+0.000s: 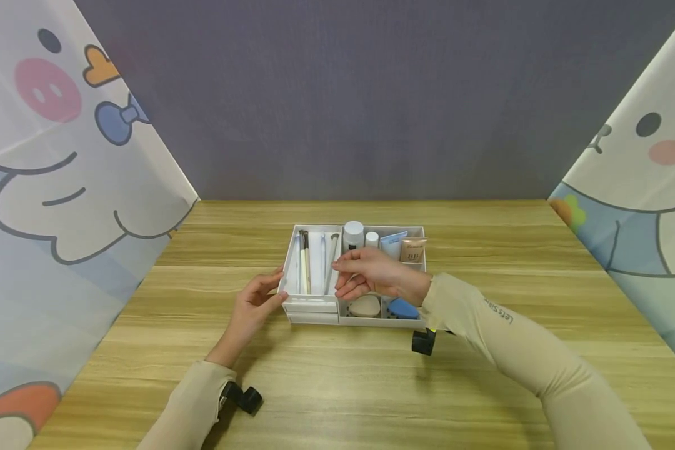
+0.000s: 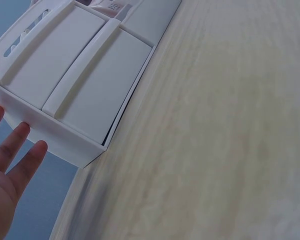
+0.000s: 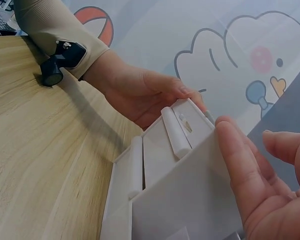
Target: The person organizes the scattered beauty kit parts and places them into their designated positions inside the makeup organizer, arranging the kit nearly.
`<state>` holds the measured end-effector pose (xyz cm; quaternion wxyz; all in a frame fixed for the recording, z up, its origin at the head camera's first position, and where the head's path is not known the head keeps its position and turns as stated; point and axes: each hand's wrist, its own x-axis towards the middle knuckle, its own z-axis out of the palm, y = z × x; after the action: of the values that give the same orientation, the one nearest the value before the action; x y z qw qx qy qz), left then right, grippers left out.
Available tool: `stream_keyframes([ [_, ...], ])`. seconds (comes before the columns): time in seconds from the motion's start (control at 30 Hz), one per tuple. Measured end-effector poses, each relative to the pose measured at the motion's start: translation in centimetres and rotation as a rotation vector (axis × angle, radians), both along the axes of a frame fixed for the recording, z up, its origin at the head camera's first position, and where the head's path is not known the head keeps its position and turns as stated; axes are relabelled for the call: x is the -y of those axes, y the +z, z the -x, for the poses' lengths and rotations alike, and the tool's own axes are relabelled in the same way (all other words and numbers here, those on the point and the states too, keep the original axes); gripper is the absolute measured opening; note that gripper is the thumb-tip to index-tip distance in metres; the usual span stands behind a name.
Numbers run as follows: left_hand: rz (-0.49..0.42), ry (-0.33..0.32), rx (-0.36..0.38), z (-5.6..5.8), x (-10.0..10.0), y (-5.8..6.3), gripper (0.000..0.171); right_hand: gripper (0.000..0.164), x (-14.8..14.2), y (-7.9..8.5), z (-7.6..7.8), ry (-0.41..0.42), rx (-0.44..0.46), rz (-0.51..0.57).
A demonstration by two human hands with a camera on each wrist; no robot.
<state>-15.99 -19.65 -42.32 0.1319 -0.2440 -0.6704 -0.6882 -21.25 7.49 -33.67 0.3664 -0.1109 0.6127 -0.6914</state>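
A white desktop organizer [image 1: 382, 323] stands on the wooden table. My left hand [image 1: 250, 307] touches its left side, the thumb at the front corner and the fingers [image 2: 27, 165] nearly straight. Over the organizer's middle is my right hand [image 1: 374, 274], its fingertips beside a makeup brush [image 1: 327, 275] lying in the top left tray. In the right wrist view that hand [image 3: 270, 195] has thumb and forefinger apart with nothing between them. More slim brushes [image 1: 307, 265] lie in the same tray. Two small drawers [image 2: 97, 85] sit beneath it, pushed in.
In the organizer's right part stand a white-capped bottle [image 1: 353, 231], a smaller white bottle [image 1: 372, 239], a blue tube [image 1: 392, 245] and a BB cream tube [image 1: 413, 250]. A beige puff [image 1: 365, 306] and a blue puff [image 1: 403, 309] lie in front. Behind rises a grey wall [image 1: 371, 112].
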Motion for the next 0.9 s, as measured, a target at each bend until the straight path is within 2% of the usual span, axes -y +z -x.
stream_keyframes([
  [0.27,0.013,0.009,0.009,-0.1,0.0,0.1,0.035,0.019,0.0,0.0,0.0,0.004,0.005,0.013],
  [0.5,0.014,0.013,-0.003,-0.1,0.0,0.1,0.035,0.03,-0.5,-0.2,-0.2,-0.01,0.001,0.045],
  [0.7,0.025,0.015,0.008,0.0,0.0,0.3,0.033,0.04,-1.8,-0.1,-0.6,-0.022,-0.01,0.066],
  [0.9,0.067,0.018,0.011,-0.1,0.2,0.8,0.033,0.037,-3.5,-0.1,-1.2,-0.043,-0.031,0.08],
])
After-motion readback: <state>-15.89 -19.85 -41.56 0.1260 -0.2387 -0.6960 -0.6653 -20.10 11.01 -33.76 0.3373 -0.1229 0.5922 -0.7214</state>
